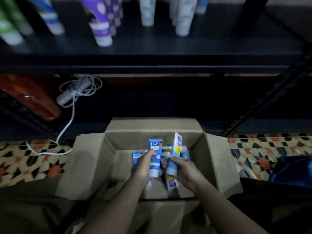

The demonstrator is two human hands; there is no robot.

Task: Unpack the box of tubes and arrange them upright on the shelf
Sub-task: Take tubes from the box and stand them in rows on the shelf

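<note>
Open brown cardboard box [217,159] on the floor, at 6 o'clock below the black metal shelf [152,63]. Left hand [145,163] wraps a blue-and-white plastic tube [155,159]; right hand [183,168] grips a pale blue tube [175,149], possibly two. Lift both clear, cap end down, then stand them at 12 o'clock.

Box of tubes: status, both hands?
Left hand grips blue tube. Right hand grips pale blue tube. More tubes left in box. Shelf has room.

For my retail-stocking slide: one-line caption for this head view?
Left hand and right hand each lift a blue-and-white plastic tube from the open brown cardboard box.
</note>
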